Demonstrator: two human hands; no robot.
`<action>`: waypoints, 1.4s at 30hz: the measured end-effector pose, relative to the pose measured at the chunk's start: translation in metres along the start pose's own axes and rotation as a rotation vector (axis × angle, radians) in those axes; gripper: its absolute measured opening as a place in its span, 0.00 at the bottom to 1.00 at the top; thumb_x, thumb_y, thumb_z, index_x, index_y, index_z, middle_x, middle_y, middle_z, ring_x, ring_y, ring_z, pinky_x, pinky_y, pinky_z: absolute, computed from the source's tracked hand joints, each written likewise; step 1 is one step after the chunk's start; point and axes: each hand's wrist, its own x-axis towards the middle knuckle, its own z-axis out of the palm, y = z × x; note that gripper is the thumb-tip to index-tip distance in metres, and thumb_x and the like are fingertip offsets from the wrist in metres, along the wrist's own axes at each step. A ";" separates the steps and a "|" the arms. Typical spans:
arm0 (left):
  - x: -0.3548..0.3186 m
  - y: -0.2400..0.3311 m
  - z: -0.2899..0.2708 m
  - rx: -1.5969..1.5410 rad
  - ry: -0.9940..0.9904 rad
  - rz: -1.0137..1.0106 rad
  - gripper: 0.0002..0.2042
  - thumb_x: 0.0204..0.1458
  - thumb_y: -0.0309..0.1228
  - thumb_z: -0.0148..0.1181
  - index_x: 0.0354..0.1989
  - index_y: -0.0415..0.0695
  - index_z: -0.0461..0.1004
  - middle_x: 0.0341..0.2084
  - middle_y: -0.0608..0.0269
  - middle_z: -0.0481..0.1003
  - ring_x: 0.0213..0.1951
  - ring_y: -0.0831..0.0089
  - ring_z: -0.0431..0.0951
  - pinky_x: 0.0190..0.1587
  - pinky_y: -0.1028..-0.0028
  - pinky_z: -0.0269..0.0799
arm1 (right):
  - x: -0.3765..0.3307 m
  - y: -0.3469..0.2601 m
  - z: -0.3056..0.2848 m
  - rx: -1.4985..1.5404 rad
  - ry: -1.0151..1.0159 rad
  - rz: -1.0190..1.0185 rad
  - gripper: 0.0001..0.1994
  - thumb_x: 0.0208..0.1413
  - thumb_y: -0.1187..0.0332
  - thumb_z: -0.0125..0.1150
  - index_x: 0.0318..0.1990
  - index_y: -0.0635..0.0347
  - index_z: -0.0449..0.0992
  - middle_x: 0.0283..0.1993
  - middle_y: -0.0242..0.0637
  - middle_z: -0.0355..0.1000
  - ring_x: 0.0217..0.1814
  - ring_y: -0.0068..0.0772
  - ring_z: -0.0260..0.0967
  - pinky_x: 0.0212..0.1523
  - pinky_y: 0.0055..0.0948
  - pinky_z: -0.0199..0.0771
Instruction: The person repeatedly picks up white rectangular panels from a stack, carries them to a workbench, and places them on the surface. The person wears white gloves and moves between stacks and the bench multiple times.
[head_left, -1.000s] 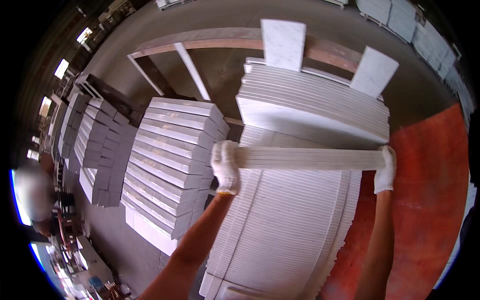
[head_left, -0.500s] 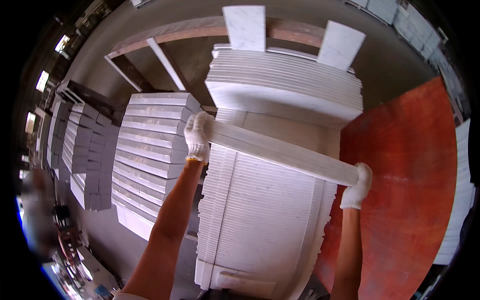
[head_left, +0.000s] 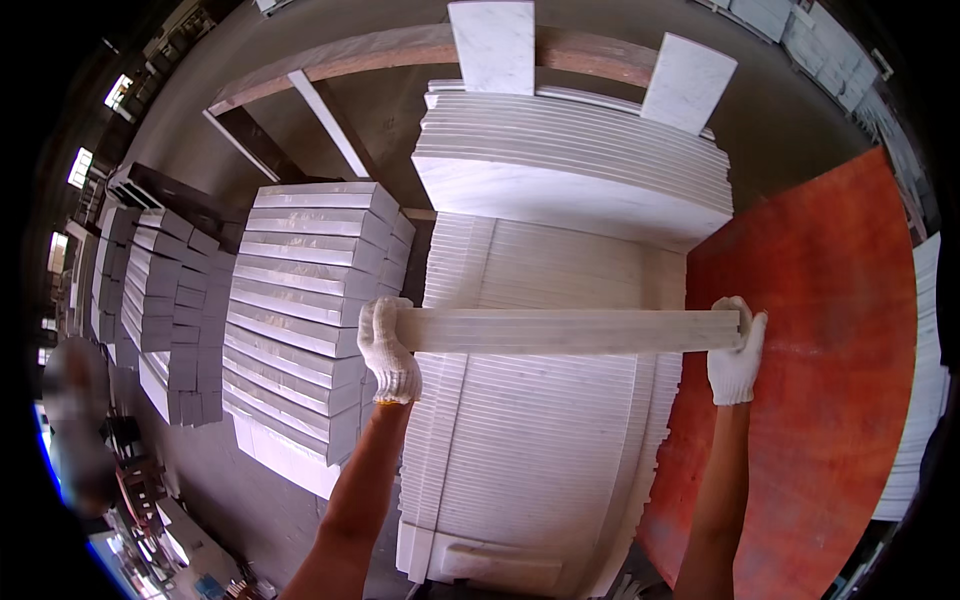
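Both my hands wear white knit gloves. Between them they hold a narrow bundle of pale marble tiles (head_left: 570,331), stacked together so that their long thin edges face up. My left hand (head_left: 388,350) is closed around the left end, and my right hand (head_left: 736,350) grips the right end. The bundle lies nearly level across the view, above a long row of white tiles (head_left: 540,440) packed on edge. Beyond that row, a thicker block of marble tiles (head_left: 575,190) shows a smooth, faintly veined front face.
Stacked white boxes (head_left: 300,290) stand on the left, with more stacks (head_left: 160,290) farther left. A reddish-brown board (head_left: 800,360) slopes along the right. Two upright marble pieces (head_left: 495,45) lean at the back by a wooden rail (head_left: 390,58).
The bundle has come nearer to me and swung from a slant to almost level. My left hand has moved nearer; my right hand has risen slightly and shifted right.
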 end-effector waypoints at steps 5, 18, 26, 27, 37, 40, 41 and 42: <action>0.004 0.001 -0.010 -0.142 -0.131 -0.129 0.19 0.59 0.47 0.48 0.35 0.41 0.72 0.32 0.63 0.73 0.37 0.73 0.71 0.45 0.71 0.66 | 0.007 0.063 -0.052 0.006 -0.047 -0.058 0.25 0.65 0.53 0.37 0.59 0.64 0.64 0.60 0.41 0.65 0.63 0.38 0.59 0.65 0.37 0.55; 0.027 -0.126 -0.068 -0.229 -0.094 0.020 0.23 0.63 0.45 0.40 0.60 0.42 0.60 0.48 0.61 0.72 0.50 0.69 0.71 0.56 0.69 0.64 | 0.012 0.086 -0.066 0.131 -0.015 -0.119 0.25 0.63 0.51 0.37 0.51 0.64 0.70 0.53 0.41 0.70 0.55 0.40 0.67 0.57 0.38 0.66; 0.013 -0.049 -0.046 -0.031 0.125 -0.292 0.33 0.60 0.53 0.43 0.64 0.37 0.57 0.63 0.60 0.58 0.64 0.70 0.56 0.66 0.72 0.43 | -0.041 0.074 -0.037 0.141 0.397 -0.055 0.20 0.57 0.61 0.57 0.52 0.63 0.68 0.51 0.42 0.72 0.49 0.39 0.72 0.44 0.39 0.76; 0.000 -0.040 -0.062 0.036 0.138 -0.351 0.34 0.60 0.55 0.40 0.64 0.37 0.58 0.62 0.58 0.60 0.63 0.69 0.57 0.66 0.71 0.46 | -0.073 0.050 -0.003 -0.617 0.321 -0.001 0.22 0.55 0.59 0.59 0.52 0.64 0.67 0.52 0.42 0.71 0.49 0.38 0.72 0.44 0.38 0.77; -0.152 0.003 -0.272 0.766 -0.109 -0.742 0.41 0.59 0.60 0.16 0.66 0.34 0.49 0.65 0.49 0.54 0.68 0.63 0.48 0.67 0.72 0.41 | -0.152 0.118 0.073 -0.896 -0.011 0.171 0.22 0.56 0.58 0.58 0.53 0.64 0.67 0.52 0.43 0.71 0.50 0.39 0.72 0.45 0.38 0.75; -0.197 0.025 -0.322 0.758 -0.095 -0.767 0.42 0.57 0.65 0.25 0.60 0.36 0.60 0.53 0.58 0.68 0.55 0.72 0.67 0.62 0.73 0.56 | -0.153 0.137 0.099 -0.906 -0.081 0.194 0.22 0.56 0.58 0.57 0.53 0.64 0.67 0.53 0.43 0.71 0.50 0.39 0.71 0.46 0.37 0.75; -0.202 0.044 -0.321 0.799 -0.184 -0.769 0.42 0.56 0.65 0.26 0.60 0.36 0.61 0.52 0.58 0.69 0.54 0.71 0.67 0.61 0.72 0.58 | -0.154 0.141 0.107 -0.912 -0.103 0.199 0.22 0.57 0.58 0.57 0.53 0.64 0.67 0.53 0.43 0.71 0.50 0.39 0.71 0.46 0.37 0.75; -0.207 0.068 -0.321 0.841 -0.274 -0.774 0.42 0.56 0.66 0.28 0.59 0.36 0.62 0.51 0.57 0.70 0.54 0.70 0.68 0.60 0.71 0.59 | -0.154 0.146 0.115 -0.915 -0.125 0.209 0.22 0.57 0.58 0.57 0.53 0.64 0.67 0.53 0.43 0.71 0.50 0.39 0.71 0.46 0.37 0.75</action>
